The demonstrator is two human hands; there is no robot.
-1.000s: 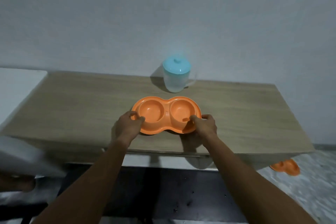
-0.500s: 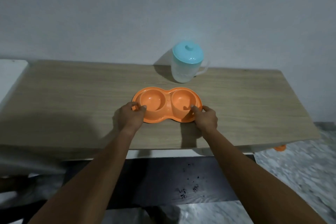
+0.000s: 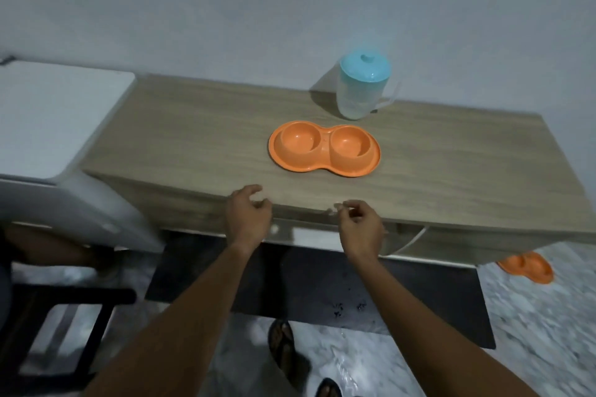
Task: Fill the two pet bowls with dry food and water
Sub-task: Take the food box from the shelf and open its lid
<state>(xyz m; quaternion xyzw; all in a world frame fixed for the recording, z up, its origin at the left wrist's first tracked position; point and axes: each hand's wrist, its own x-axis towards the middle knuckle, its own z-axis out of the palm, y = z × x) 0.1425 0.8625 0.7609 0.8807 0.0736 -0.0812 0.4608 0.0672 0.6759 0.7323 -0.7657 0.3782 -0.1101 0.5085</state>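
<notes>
An orange double pet bowl point(image 3: 324, 150) lies flat on the wooden table point(image 3: 193, 145), both of its cups empty. Behind it to the right, a clear jug with a light blue lid point(image 3: 364, 87) stands against the wall. My left hand point(image 3: 247, 216) and my right hand point(image 3: 360, 225) hover at the table's front edge, apart from the bowl, fingers loosely curled and holding nothing. No dry food is in view.
A second orange double bowl point(image 3: 525, 267) lies on the floor under the table's right end. A white appliance point(image 3: 61, 126) adjoins the table on the left. A black chair point(image 3: 61, 325) is at lower left, and a dark mat point(image 3: 322, 293) covers the floor below.
Both hands have let go of the orange bowl and drawn back to the table's front edge. The bowl stays on the table. The camera has pulled back and tilted.
</notes>
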